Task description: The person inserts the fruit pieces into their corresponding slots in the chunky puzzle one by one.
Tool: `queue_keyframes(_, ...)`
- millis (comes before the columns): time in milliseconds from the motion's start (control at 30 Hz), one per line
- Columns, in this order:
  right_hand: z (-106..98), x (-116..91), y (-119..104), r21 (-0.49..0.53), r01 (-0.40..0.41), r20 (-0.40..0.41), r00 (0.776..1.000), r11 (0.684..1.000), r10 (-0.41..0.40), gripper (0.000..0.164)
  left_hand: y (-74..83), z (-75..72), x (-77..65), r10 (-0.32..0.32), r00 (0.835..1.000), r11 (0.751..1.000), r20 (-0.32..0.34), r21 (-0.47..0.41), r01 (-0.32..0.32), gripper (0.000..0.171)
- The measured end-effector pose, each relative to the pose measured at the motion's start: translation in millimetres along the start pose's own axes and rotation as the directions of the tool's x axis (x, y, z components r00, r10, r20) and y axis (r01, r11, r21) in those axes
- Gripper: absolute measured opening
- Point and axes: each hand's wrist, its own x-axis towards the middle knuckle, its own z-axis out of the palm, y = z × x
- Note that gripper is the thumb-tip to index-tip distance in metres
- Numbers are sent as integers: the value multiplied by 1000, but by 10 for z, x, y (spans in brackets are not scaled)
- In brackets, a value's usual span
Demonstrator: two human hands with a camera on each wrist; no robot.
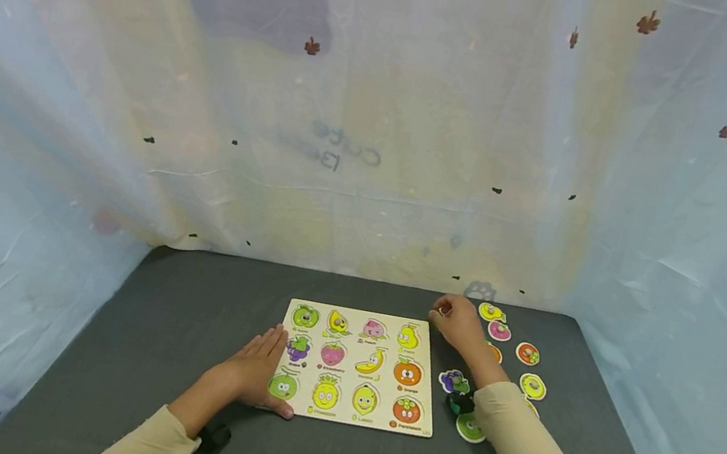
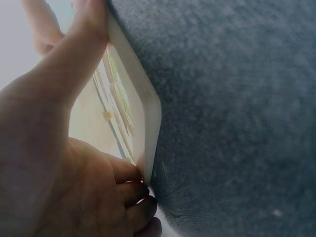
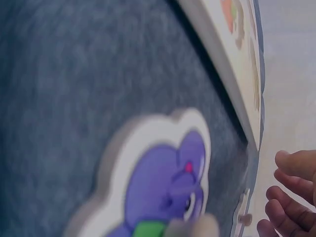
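A pale wooden fruit puzzle board (image 1: 355,337) lies on the dark table, with rows of printed fruits. My left hand (image 1: 257,366) rests along its left edge, fingers straight and thumb at the near left corner; in the left wrist view the fingers (image 2: 129,190) touch the board's side. My right hand (image 1: 458,322) is just beyond the board's far right corner, fingers loosely bent. In the right wrist view nothing shows between its fingers (image 3: 291,210). Below that wrist lies a purple grape piece (image 3: 163,182) with a knob.
Several loose fruit pieces lie right of the board: a yellow one (image 1: 491,312), a pink one (image 1: 499,330), a red one (image 1: 528,353), a yellow-green one (image 1: 532,387) and a green one (image 1: 470,427). The right arm partly covers others. A patterned curtain (image 1: 383,117) surrounds the table.
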Motion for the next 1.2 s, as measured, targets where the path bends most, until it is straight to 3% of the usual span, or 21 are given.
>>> queue_keyframes(700, -66, 70, 271, -12, -70, -48, 996, 997, 69, 17, 50, -45, -46, -8, 1000, 1000, 19, -5, 8, 145)
queue_keyframes(1200, -78, 75, 342, -56, -149, -15, 989, 987, 149, 19, 98, -95, -78, -9, 999, 1000, 33, -16, 9, 146)
